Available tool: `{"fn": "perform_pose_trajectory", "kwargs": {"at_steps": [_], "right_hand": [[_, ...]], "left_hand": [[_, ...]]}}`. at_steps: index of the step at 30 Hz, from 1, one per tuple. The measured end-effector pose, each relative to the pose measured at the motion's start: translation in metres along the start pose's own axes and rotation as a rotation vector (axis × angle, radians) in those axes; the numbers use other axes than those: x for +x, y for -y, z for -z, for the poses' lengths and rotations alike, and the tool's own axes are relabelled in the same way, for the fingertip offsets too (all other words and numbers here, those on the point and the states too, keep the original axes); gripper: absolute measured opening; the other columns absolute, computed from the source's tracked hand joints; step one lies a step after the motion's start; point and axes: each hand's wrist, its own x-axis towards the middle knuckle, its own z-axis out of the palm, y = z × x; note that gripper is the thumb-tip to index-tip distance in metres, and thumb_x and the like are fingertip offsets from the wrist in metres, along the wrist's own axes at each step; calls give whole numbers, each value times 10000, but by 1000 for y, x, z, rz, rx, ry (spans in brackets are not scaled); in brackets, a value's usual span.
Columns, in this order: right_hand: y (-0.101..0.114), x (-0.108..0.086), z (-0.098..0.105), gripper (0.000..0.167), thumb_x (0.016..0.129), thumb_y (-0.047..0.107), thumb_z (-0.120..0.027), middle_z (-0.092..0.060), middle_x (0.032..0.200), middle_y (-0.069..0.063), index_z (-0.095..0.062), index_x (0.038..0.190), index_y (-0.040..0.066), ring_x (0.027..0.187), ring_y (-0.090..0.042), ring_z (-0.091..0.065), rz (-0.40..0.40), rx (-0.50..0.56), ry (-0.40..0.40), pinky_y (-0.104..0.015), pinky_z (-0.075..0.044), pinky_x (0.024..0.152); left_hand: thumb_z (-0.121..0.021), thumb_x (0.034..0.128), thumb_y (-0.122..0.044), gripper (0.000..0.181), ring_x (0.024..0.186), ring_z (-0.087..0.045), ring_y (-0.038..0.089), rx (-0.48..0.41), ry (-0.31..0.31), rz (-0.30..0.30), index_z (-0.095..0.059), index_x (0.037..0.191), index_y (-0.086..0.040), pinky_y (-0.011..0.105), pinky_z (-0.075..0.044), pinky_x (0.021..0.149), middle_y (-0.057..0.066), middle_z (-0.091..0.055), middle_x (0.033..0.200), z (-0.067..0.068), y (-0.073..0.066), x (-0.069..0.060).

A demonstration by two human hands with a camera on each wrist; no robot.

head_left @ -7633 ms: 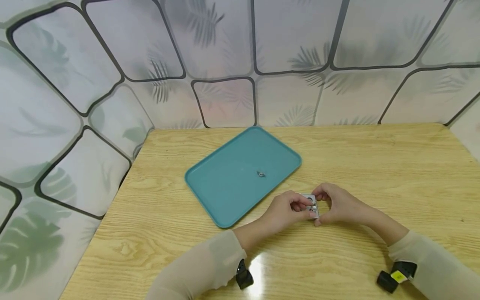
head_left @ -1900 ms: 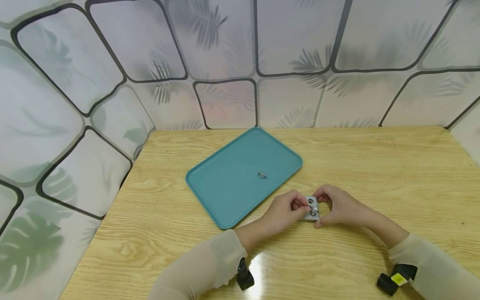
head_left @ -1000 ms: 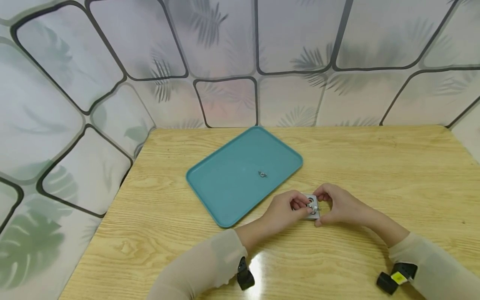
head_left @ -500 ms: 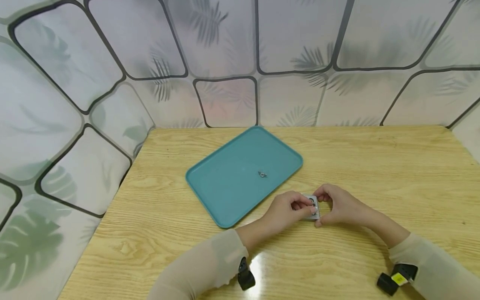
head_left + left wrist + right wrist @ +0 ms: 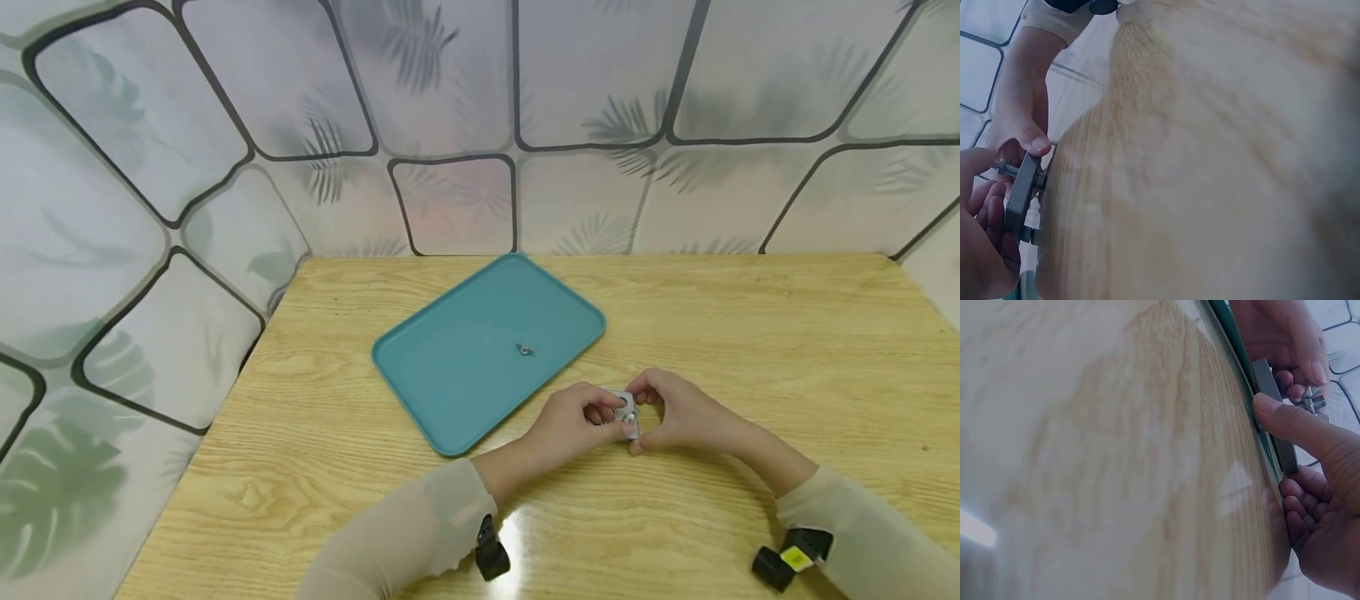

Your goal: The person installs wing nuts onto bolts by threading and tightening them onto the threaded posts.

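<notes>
A small grey metal plate with holes is held just above the table, right of the tray. My right hand grips its edges between thumb and fingers; the right wrist view shows the thumb lying on the plate. At the plate's face, my left hand has thumb and curled fingers around a small wing nut on a threaded bolt. In the left wrist view that bolt sticks out toward the left hand, and two bolt heads show on the opposite side. The fingers partly hide the nut.
The teal tray lies slanted on the wooden table, left of my hands. A small metal wing nut lies in it. A patterned curtain or wall rises behind the table's far edge.
My left thumb and fingers have shifted slightly around the fastener, moving apart at the plate's face. The right hand keeps its grip and the tray stays in place.
</notes>
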Motion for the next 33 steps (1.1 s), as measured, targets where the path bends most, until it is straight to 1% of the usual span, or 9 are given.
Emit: {"fn": "perform_pose_trajectory", "kwargs": {"at_steps": [4,8,13,18,21,25,28,30,33], "right_hand": [[-1,1,0,656,617,307,-892,-578,1020,-61,-552,1083,-4,893,-112,-526,-2,-16,-2,-236,-458,757],[-1,1,0,674,607,318,-895,-578,1019,-62,-551,1088,-7,887,-123,-519,-8,-26,-1,-236,-457,755],[-1,1,0,679,609,323,-893,-574,1018,-68,-549,1091,-10,880,-139,-512,-13,-23,0,-237,-451,744],[-3,1,-1,659,606,306,-896,-574,1005,-54,-554,1084,8,861,-127,-510,-13,-24,-11,-232,-448,727],[-4,1,-2,640,613,293,-893,-574,1001,-50,-557,1079,13,852,-116,-509,-2,-28,-18,-232,-445,715],[-3,0,-2,615,623,290,-888,-583,1007,-52,-561,1067,18,868,-109,-528,8,-21,-25,-232,-457,728],[-2,0,-2,616,623,298,-888,-585,1013,-55,-562,1064,16,882,-113,-533,8,-19,-26,-231,-461,745],[-2,0,-2,623,624,303,-888,-584,1018,-57,-562,1070,15,889,-115,-533,6,-17,-23,-232,-460,752],[-2,0,-2,635,622,306,-889,-584,1027,-58,-559,1079,13,896,-113,-533,2,-14,-21,-232,-460,760]], "left_hand": [[-722,846,-212,206,688,-518,-17,-42,0,26,-665,1002,-89,150,-460,637,-60,-617,822,1,1,-1],[-696,869,-193,132,664,-513,-19,-39,-17,33,-637,942,-99,145,-452,612,-46,-612,788,2,0,-2],[-682,882,-192,104,650,-500,-20,-34,-25,37,-640,903,-99,143,-442,598,-46,-600,767,3,-2,-2],[-666,895,-201,121,672,-499,-31,-19,-15,20,-685,942,-91,136,-449,620,-40,-623,813,2,-4,-1],[-689,877,-221,163,692,-501,-30,-10,2,5,-702,973,-89,135,-453,641,-38,-619,834,3,-5,0],[-746,824,-262,235,716,-483,-24,64,45,-26,-716,1010,-122,126,-441,664,-59,-571,841,3,-5,1],[-760,808,-276,246,719,-470,-20,125,54,-48,-722,1013,-145,114,-427,668,-71,-544,831,2,-5,1],[-758,812,-264,234,715,-472,-21,126,45,-52,-724,1006,-139,112,-428,668,-66,-547,824,2,-5,1],[-741,830,-218,212,709,-485,-30,82,27,-40,-713,1011,-112,119,-441,666,-57,-577,825,2,-3,1]]}}
